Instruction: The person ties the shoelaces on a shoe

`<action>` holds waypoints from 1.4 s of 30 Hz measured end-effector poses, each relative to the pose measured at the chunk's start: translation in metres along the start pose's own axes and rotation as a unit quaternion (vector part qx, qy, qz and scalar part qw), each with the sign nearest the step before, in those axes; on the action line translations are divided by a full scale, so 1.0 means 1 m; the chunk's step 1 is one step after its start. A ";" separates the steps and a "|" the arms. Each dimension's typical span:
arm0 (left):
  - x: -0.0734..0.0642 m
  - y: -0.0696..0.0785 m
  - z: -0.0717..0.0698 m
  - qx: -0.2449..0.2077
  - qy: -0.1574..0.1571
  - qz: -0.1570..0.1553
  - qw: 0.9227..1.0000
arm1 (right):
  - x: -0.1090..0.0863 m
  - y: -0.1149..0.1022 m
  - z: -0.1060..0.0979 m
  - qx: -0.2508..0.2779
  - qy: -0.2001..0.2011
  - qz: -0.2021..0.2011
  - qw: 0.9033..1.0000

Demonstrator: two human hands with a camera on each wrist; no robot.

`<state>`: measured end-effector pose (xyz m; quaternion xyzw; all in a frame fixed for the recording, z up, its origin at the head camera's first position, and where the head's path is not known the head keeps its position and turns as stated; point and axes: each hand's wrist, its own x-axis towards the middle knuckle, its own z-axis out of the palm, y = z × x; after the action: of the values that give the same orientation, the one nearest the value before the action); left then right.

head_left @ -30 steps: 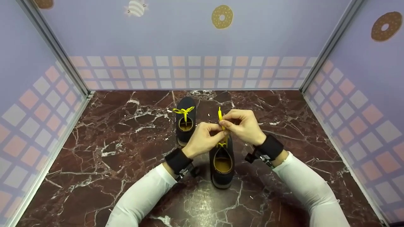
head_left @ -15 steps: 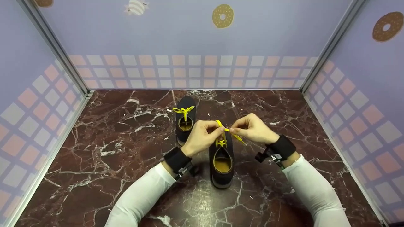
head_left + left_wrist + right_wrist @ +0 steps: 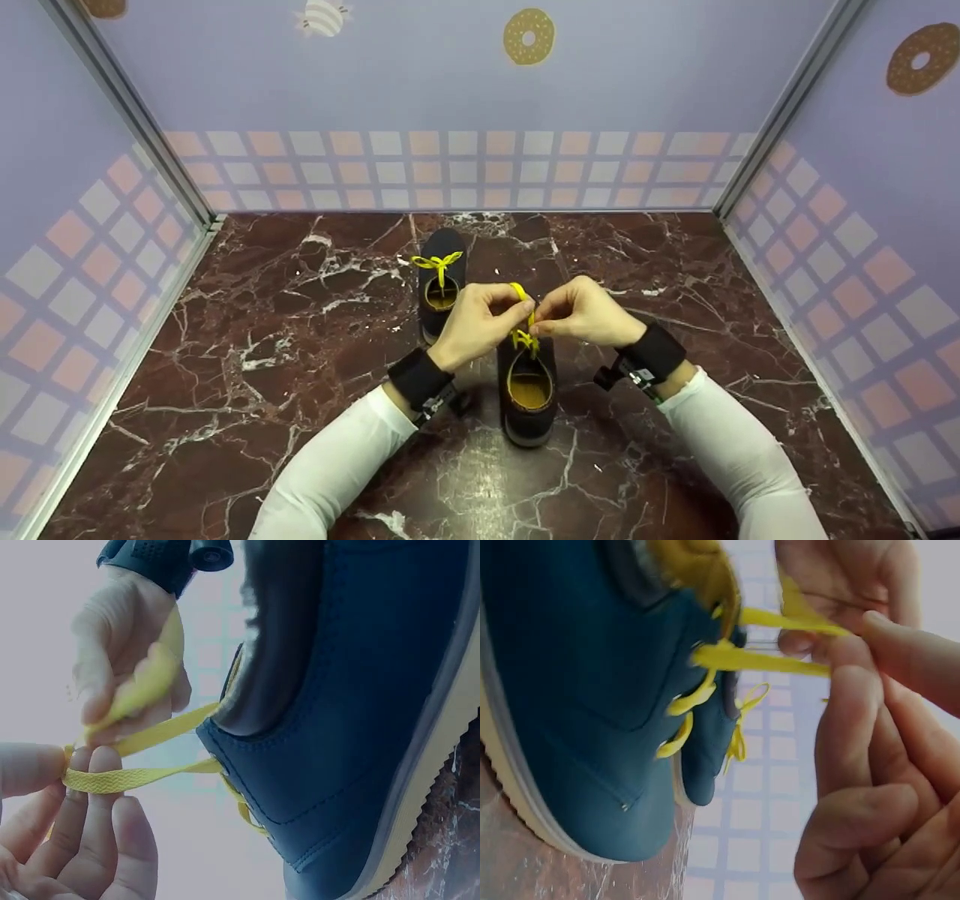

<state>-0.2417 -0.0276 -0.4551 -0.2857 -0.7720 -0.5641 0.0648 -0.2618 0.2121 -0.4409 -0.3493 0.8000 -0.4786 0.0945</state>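
Note:
A dark shoe (image 3: pixel 529 420) with a tan lining and a yellow shoelace (image 3: pixel 142 778) stands with its heel towards me. Thumb and fingertips of my left hand (image 3: pixel 480 321) pinch the lace above the shoe's tongue, and a yellow loop rises over them. Close on its right, my right hand (image 3: pixel 589 313) pinches lace between thumb and forefinger. In the left wrist view a blurred strand runs past the right hand (image 3: pixel 127 652). Two taut strands reach from the eyelets to the fingers in the right wrist view. Fingers hide the crossing of the laces.
Left of it and farther off stands a second dark shoe (image 3: pixel 444 241), its yellow lace tied in a bow (image 3: pixel 439 262). Both are on a dark red marbled surface (image 3: pixel 300 405). Patterned panels (image 3: pixel 450 169) enclose the back and both sides.
My right hand has drawn lace from above the left hand out to the right, then come back in lower beside the left fingers. The left hand has stayed nearly in place, holding lace.

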 end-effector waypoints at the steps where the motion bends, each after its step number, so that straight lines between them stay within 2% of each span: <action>1: 0.000 0.000 0.000 -0.005 -0.001 0.001 1.000 | 0.001 0.001 0.001 -0.002 0.005 0.000 1.000; 7: -0.002 0.000 -0.002 -0.025 -0.004 0.009 1.000 | 0.005 0.006 0.007 -0.014 0.025 0.003 1.000; 10: -0.003 -0.001 -0.002 -0.018 0.004 0.021 1.000 | 0.007 0.008 0.009 -0.015 0.010 0.003 1.000; 11: 0.000 -0.013 -0.001 -0.016 0.008 0.033 0.999 | 0.007 0.009 0.010 -0.014 0.003 -0.001 1.000; 14: 0.000 -0.013 -0.001 -0.008 0.015 0.043 0.999 | 0.008 0.010 0.014 0.004 -0.016 -0.010 1.000; 17: -0.001 -0.013 -0.001 0.003 0.021 0.040 0.999 | 0.009 0.010 0.018 0.031 -0.027 -0.012 0.999; 18: -0.003 -0.001 -0.003 0.007 0.020 0.030 0.999 | 0.009 0.010 0.019 0.038 -0.029 -0.010 0.999; 20: -0.004 0.000 -0.003 0.009 0.021 0.022 0.999 | 0.009 0.010 0.022 0.048 -0.027 -0.006 0.998; 24: -0.005 0.000 -0.003 -0.007 0.022 0.007 1.000 | 0.007 0.010 0.024 0.063 0.000 -0.003 0.998; 28: -0.006 -0.002 -0.005 -0.025 0.030 -0.001 0.999 | 0.004 0.010 0.023 0.112 0.061 0.014 0.992; 30: -0.006 -0.002 -0.006 -0.031 0.037 -0.005 0.999 | 0.004 0.008 0.023 0.161 0.103 0.021 0.981; 33: -0.004 0.000 -0.006 -0.064 0.052 -0.020 0.996 | 0.005 0.005 0.025 0.259 0.162 0.021 0.952; 36: 0.000 0.002 -0.002 -0.118 0.067 -0.043 0.990 | 0.007 0.003 0.029 0.365 0.188 0.020 0.912; 39: 0.002 0.003 0.001 -0.167 0.075 -0.067 0.981 | 0.008 0.000 0.034 0.449 0.201 0.041 0.870; 42: 0.002 0.003 0.004 -0.228 0.086 -0.088 0.966 | 0.011 -0.006 0.039 0.505 0.221 0.051 0.833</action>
<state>-0.2412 -0.0223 -0.4537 -0.1743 -0.6367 -0.7510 0.0140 -0.2477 0.1759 -0.4543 -0.0971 0.4631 -0.8750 0.1027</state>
